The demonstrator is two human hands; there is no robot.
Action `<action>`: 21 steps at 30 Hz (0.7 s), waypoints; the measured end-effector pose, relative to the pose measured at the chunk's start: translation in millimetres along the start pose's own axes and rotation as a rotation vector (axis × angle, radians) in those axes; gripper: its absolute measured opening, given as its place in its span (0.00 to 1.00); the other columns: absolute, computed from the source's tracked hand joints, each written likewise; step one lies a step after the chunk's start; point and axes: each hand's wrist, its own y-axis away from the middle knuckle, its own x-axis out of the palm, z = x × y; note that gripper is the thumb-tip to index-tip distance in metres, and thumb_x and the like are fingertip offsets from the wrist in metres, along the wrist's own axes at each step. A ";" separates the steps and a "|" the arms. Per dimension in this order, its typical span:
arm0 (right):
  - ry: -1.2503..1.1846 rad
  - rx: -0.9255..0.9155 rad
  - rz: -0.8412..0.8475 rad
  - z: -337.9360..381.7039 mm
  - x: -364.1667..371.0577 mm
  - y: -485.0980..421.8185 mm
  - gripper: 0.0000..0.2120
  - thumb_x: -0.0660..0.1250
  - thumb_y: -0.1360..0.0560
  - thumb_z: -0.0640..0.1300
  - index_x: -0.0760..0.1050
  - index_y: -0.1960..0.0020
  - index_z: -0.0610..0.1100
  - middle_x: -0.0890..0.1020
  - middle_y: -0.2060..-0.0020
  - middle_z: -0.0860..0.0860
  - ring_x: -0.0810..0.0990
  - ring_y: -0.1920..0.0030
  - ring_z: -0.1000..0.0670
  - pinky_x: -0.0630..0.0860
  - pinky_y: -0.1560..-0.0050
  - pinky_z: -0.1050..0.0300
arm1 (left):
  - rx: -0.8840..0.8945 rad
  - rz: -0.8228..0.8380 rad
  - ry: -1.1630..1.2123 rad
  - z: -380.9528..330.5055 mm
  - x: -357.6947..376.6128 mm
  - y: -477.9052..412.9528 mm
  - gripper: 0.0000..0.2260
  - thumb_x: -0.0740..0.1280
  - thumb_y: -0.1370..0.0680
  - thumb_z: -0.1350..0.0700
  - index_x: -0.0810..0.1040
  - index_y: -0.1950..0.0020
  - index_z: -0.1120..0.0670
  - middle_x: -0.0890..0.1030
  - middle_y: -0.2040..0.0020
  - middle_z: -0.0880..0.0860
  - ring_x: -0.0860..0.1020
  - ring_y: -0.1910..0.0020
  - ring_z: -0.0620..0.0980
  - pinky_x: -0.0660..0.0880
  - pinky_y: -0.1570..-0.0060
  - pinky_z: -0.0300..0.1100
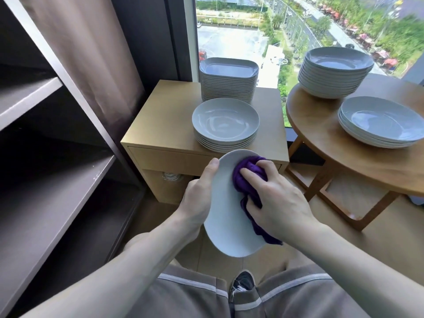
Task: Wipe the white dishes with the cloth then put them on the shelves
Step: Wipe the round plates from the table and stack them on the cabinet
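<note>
The white plate [226,216] is held up between the two hands, tilted on edge with its face turned toward the right hand. The left hand [198,193] grips its left rim: the thumb lies curled over the top edge, and the other fingers are hidden behind the plate. The right hand [277,198] is closed around a bunched purple cloth [246,177] and presses it against the upper part of the plate's face. A loose end of the cloth hangs below that hand, across the plate's right edge.

Just beyond the hands stands a small wooden cabinet [165,120]. On the edge of its top nearest the hands sits a stack of round white plates [226,125]. Behind that stack, farther from the hands, is a taller stack of rounded-rectangular white dishes [229,81].

To the right of the right hand is a round wooden table [321,138]. It carries a low stack of shallow white dishes [378,122] and, farther away, a tall stack of white bowls [335,72].

To the left of the left hand are grey shelves [46,180], with a brownish curtain [91,53] hanging beyond them. Past the cabinet and table, a window [229,31] looks down on a road and trees.

Below the hands are the person's grey shorts [183,294] and one dark shoe [243,283].
</note>
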 end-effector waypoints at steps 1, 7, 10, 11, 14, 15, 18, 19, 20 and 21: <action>0.016 0.017 0.025 -1.9 1.6 -0.3 0.27 0.69 0.27 0.52 0.69 0.29 0.54 0.69 0.33 0.47 0.79 0.49 0.41 0.76 0.60 0.52 | -0.002 -0.003 -0.007 -0.6 -0.9 -0.5 0.29 0.59 0.17 0.34 0.85 0.37 0.57 0.85 0.40 0.61 0.82 0.38 0.63 0.72 0.30 0.66; 0.089 0.026 0.201 -5.0 0.6 -0.4 0.22 0.64 0.24 0.54 0.67 0.32 0.54 0.67 0.35 0.49 0.76 0.53 0.44 0.72 0.60 0.54 | 0.052 -0.083 0.007 -9.6 -9.1 -4.8 0.28 0.59 0.18 0.33 0.85 0.38 0.54 0.86 0.41 0.57 0.84 0.40 0.59 0.77 0.33 0.61; 0.091 -0.078 0.275 6.9 0.1 7.2 0.19 0.64 0.23 0.53 0.69 0.33 0.55 0.68 0.36 0.50 0.75 0.53 0.46 0.71 0.58 0.57 | 0.075 -0.113 0.065 -13.6 -13.5 -7.5 0.28 0.59 0.17 0.34 0.84 0.36 0.54 0.86 0.40 0.58 0.83 0.39 0.61 0.77 0.34 0.62; 0.070 -0.120 0.298 13.5 0.2 11.2 0.18 0.64 0.23 0.52 0.70 0.34 0.55 0.68 0.37 0.50 0.73 0.54 0.47 0.71 0.57 0.57 | 0.076 -0.118 0.086 -14.8 -13.6 -7.8 0.28 0.59 0.17 0.34 0.83 0.36 0.55 0.85 0.39 0.59 0.83 0.38 0.62 0.76 0.33 0.63; 0.004 -0.234 0.356 37.4 1.7 24.3 0.16 0.64 0.23 0.50 0.71 0.36 0.54 0.69 0.38 0.49 0.75 0.53 0.45 0.75 0.58 0.53 | 0.069 -0.111 0.108 -14.0 -11.4 -7.7 0.31 0.65 0.23 0.32 0.84 0.37 0.57 0.85 0.39 0.61 0.82 0.38 0.65 0.76 0.34 0.63; -0.012 -0.258 0.356 44.2 1.2 27.5 0.16 0.64 0.23 0.50 0.71 0.37 0.53 0.70 0.38 0.48 0.75 0.53 0.45 0.76 0.59 0.53 | 0.061 -0.095 0.107 -11.8 -9.7 -7.0 0.32 0.67 0.26 0.32 0.84 0.38 0.57 0.85 0.40 0.62 0.82 0.38 0.65 0.77 0.34 0.62; -0.037 -0.274 0.277 52.5 -7.9 29.0 0.17 0.63 0.25 0.50 0.73 0.36 0.51 0.72 0.38 0.47 0.77 0.54 0.43 0.78 0.61 0.49 | 0.030 -0.050 0.116 -3.4 -3.9 -5.1 0.34 0.70 0.30 0.32 0.85 0.39 0.59 0.85 0.41 0.63 0.82 0.37 0.66 0.77 0.32 0.61; -0.043 -0.266 0.235 52.0 -11.2 27.7 0.18 0.63 0.25 0.49 0.74 0.35 0.51 0.73 0.38 0.46 0.78 0.54 0.42 0.79 0.61 0.48 | 0.022 -0.039 0.110 -1.1 -2.7 -5.1 0.34 0.70 0.29 0.32 0.85 0.39 0.59 0.85 0.41 0.63 0.82 0.37 0.66 0.76 0.32 0.61; -0.044 -0.255 0.194 51.1 -13.8 26.6 0.20 0.63 0.26 0.49 0.75 0.35 0.50 0.74 0.37 0.46 0.78 0.54 0.42 0.80 0.61 0.48 | 0.019 -0.032 0.086 0.1 -2.1 -4.7 0.33 0.69 0.29 0.32 0.86 0.41 0.59 0.86 0.42 0.62 0.83 0.39 0.64 0.76 0.32 0.60; -0.040 -0.244 0.161 49.4 -15.0 25.1 0.20 0.64 0.26 0.49 0.75 0.34 0.50 0.74 0.37 0.45 0.79 0.54 0.42 0.80 0.61 0.48 | 0.020 -0.030 0.046 0.3 -1.9 -4.4 0.32 0.69 0.29 0.31 0.87 0.43 0.57 0.87 0.44 0.61 0.84 0.41 0.62 0.77 0.33 0.59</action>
